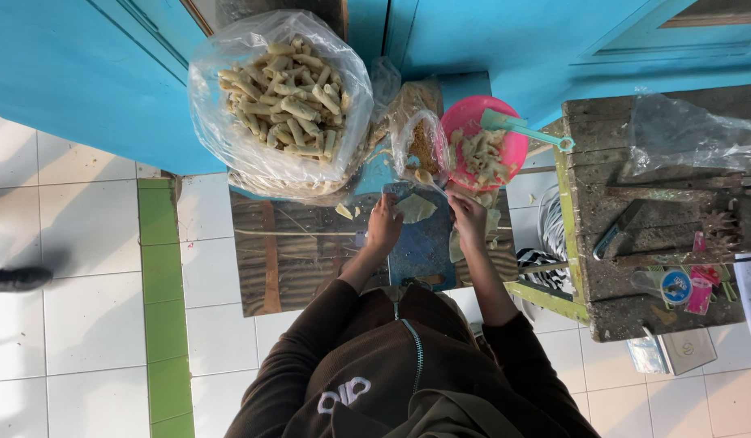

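A blue cutting board [421, 247] lies on a low metal-topped table [286, 259]. On its far end rests a thin pale dough wrapper [415, 208]. My left hand [383, 225] presses on the board's left edge beside the wrapper. My right hand [468, 217] is at the board's right edge and holds a thin utensil [434, 185] reaching toward the wrapper. A pink bowl [513, 154] of pale filling with a teal spoon [525, 128] stands just beyond my right hand.
A large clear plastic bag [282, 101] of several rolled pale pieces sits at the table's far left. A smaller bag [422, 146] of brown crumbs stands beside the bowl. A worn wooden bench [659, 219] with tools and packets is on the right. Blue doors stand behind.
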The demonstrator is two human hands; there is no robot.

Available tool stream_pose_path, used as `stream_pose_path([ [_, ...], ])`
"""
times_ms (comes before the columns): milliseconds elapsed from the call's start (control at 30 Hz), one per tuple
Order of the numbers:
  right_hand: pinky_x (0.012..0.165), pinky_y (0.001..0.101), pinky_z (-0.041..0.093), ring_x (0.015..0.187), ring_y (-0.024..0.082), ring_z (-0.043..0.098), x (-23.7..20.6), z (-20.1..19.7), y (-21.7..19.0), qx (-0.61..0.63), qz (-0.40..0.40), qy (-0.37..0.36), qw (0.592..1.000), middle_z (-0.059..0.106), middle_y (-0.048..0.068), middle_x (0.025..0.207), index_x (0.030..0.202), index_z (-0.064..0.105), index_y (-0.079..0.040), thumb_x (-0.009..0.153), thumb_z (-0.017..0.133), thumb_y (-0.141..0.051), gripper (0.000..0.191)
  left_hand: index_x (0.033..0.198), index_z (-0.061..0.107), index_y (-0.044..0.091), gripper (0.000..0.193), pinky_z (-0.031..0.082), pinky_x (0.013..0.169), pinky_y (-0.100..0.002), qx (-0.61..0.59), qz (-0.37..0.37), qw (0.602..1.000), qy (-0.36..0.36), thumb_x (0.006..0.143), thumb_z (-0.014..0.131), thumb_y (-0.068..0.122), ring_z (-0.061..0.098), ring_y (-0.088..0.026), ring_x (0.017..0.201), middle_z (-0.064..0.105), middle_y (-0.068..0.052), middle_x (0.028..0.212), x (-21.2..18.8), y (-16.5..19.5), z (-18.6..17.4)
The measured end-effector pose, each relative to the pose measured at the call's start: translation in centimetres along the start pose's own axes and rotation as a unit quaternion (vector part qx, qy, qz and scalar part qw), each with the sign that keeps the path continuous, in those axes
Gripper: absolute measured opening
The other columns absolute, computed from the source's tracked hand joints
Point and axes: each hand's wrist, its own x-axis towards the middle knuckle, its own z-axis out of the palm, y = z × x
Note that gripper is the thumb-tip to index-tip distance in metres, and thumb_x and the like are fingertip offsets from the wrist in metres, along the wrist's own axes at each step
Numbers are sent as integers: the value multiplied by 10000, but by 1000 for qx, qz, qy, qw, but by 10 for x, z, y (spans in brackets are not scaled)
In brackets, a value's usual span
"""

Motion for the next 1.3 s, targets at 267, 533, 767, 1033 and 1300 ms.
stream_pose_path([
  [267,644,280,474,689,128,566,-55,-17,8,-258,-246,-28,934,651,3,907,1155,789,-110,998,708,-121,177,1286,502,73,632,490,969,-490,12,-10,1000,-13,750,835,95,608,-398,1154,625,-187,1211,-3,5,0],
  [533,707,385,538,853,249,675,-79,-19,-20,-480,-510,6,714,656,30,1007,1216,771,-157,944,723,-91,284,1284,519,66,559,504,934,-499,3,-5,1000,-6,783,755,-4,613,-432,1145,629,-210,1228,-4,2,1],
  [767,673,304,501,747,151,609,-67,-16,7,-306,-303,-24,902,662,62,943,1164,783,-82,1018,708,-121,169,1262,521,60,441,519,923,-506,-16,12,1000,-6,860,672,-41,617,-445,1146,635,-232,1229,-8,-3,-1],
  [1033,761,313,492,834,162,601,17,22,0,-182,-215,86,956,705,91,991,1206,749,-50,1007,752,-308,325,1256,553,71,455,556,839,-444,-62,17,998,-11,834,691,-30,676,-351,946,694,-168,1084,-6,-1,-6],
  [1300,877,493,467,1037,403,560,-26,30,30,-415,-264,79,867,539,208,1095,1095,547,-29,875,780,-269,400,1230,538,64,540,559,839,-368,-96,80,991,-42,749,771,-8,690,-255,910,755,-71,1086,-7,-2,-13],
])
